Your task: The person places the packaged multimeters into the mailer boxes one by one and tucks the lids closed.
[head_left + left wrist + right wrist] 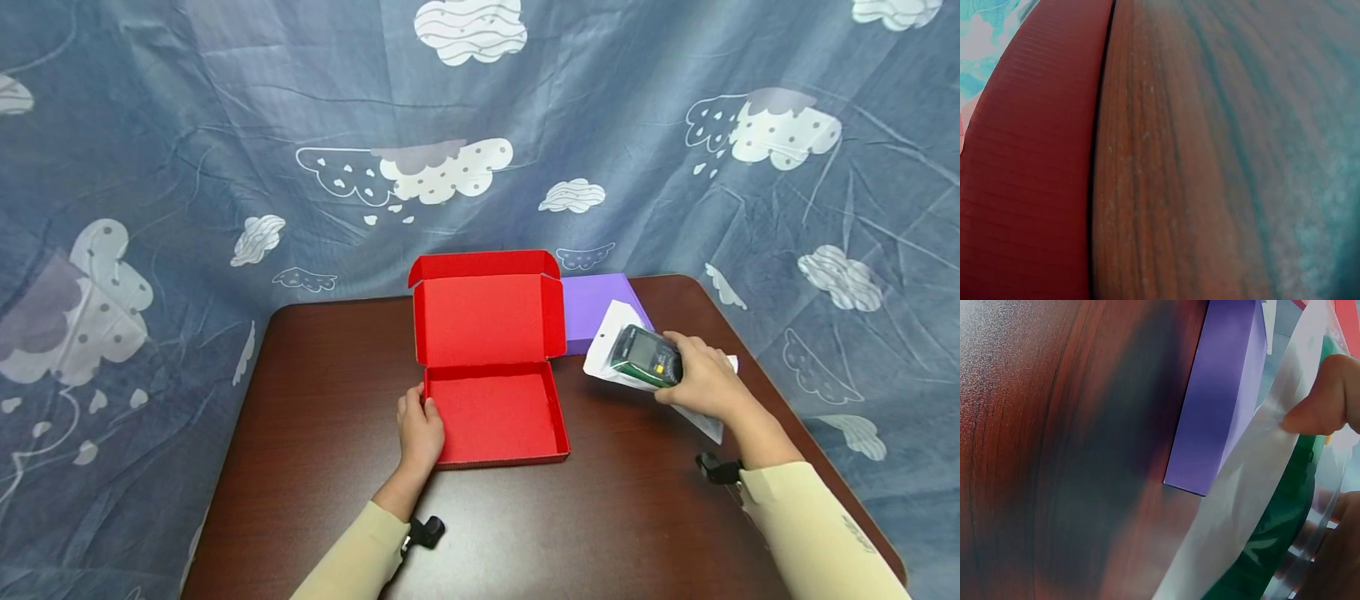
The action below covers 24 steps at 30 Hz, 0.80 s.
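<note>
Left hand [422,429] on the red box [495,421], right hand [705,379] on a packed device [647,354]

The red box sits on the tabletop [322,400], its lid [483,321] raised at the back. The fingers of the left hand are clamped on the left wall. The packed device, green and black with a small screen, is lifted at the right of the box; the other hand has its fingers clamped on the right end of it. Its white backing [602,352] is tilted.

To the left of the red box, the tabletop extends widely to its left edge, and there is also room at the front. On the right side the room is narrower, because the tabletop's right edge runs near the right forearm. Behind the far edge hangs a blue cloth [337,75] with white clouds.

A purple box [592,308] lies behind the packed device, partly hidden by the raised lid. In the right wrist view its corner appears beside the white backing; I cannot tell if they touch. Between the packed device and the inside of the red box stands only the low right wall.
</note>
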Motion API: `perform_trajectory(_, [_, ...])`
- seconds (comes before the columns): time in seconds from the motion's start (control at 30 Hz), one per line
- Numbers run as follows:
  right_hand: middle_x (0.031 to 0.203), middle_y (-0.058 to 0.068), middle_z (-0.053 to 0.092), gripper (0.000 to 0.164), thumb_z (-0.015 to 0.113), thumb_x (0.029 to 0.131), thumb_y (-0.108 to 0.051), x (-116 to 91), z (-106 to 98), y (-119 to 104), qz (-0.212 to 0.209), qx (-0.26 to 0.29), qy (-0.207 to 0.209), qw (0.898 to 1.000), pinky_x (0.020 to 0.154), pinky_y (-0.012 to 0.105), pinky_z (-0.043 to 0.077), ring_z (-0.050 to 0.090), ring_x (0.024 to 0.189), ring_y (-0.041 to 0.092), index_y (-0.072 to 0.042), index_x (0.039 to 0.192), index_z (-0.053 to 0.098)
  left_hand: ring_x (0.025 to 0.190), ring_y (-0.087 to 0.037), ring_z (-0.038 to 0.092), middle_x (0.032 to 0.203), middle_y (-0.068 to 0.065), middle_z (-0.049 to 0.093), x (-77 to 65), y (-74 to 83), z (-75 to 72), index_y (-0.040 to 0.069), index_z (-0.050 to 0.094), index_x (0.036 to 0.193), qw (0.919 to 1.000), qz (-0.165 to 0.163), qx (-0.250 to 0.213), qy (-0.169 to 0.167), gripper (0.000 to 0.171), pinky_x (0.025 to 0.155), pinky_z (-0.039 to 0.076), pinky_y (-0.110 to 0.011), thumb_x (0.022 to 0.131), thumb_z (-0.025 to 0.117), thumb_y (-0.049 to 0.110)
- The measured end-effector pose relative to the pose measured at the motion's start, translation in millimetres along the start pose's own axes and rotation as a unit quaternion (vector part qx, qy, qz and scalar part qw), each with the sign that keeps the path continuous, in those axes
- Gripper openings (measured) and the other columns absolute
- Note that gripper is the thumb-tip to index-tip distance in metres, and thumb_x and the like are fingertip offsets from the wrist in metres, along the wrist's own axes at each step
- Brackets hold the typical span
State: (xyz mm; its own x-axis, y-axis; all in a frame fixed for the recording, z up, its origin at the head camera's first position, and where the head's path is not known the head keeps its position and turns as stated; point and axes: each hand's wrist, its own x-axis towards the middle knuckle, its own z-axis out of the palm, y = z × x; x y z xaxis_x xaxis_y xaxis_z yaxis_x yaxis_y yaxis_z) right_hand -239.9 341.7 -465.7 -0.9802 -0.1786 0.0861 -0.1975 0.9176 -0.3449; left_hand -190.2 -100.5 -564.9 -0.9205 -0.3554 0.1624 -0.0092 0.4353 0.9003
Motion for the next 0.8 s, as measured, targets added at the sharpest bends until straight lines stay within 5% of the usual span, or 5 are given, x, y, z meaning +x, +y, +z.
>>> perform_trajectory(0.2, [0.128, 0.033, 0.052, 0.11, 0.094, 0.058, -0.023, -3.1, -0.8, -3.0, -0.006, 0.003, -0.003, 1.0, 0.101, 0.079, 0.021, 0.047, 0.114, 0.049, 0.007, 0.148, 0.038, 0.113, -0.044, 0.052, 0.121, -0.025, 0.055, -0.8, -0.6, 0.8, -0.006, 0.057, 0.129, 1.0, 0.006, 0.004, 0.003, 0.031, 0.095, 0.042, -0.058, 0.099, 0.055, -0.001])
perform_trajectory(0.47, [0.131, 0.03, 0.051, 0.107, 0.093, 0.057, -0.02, -8.9, -3.8, -9.2, -0.036, 0.011, 0.002, 0.999, 0.102, 0.081, 0.018, 0.047, 0.116, 0.051, 0.002, 0.148, 0.041, 0.113, -0.045, 0.052, 0.12, -0.026, 0.055, -0.6, 1.1, 0.3, -0.007, 0.057, 0.129, 1.0, 0.003, 0.003, 0.003, 0.03, 0.096, 0.042, -0.058, 0.099, 0.056, -0.001])
perform_trajectory(0.8, [0.126, 0.024, 0.056, 0.1, 0.094, 0.051, -0.018, -12.4, -2.7, -16.9, -0.066, 0.005, 0.02, 0.998, 0.092, 0.067, 0.028, 0.051, 0.105, 0.043, -0.001, 0.139, 0.049, 0.114, -0.045, 0.052, 0.121, -0.027, 0.055, -0.1, -1.1, 1.3, -0.008, 0.056, 0.129, 0.9999, 0.008, 0.005, 0.007, 0.031, 0.097, 0.041, -0.058, 0.099, 0.056, -0.001])
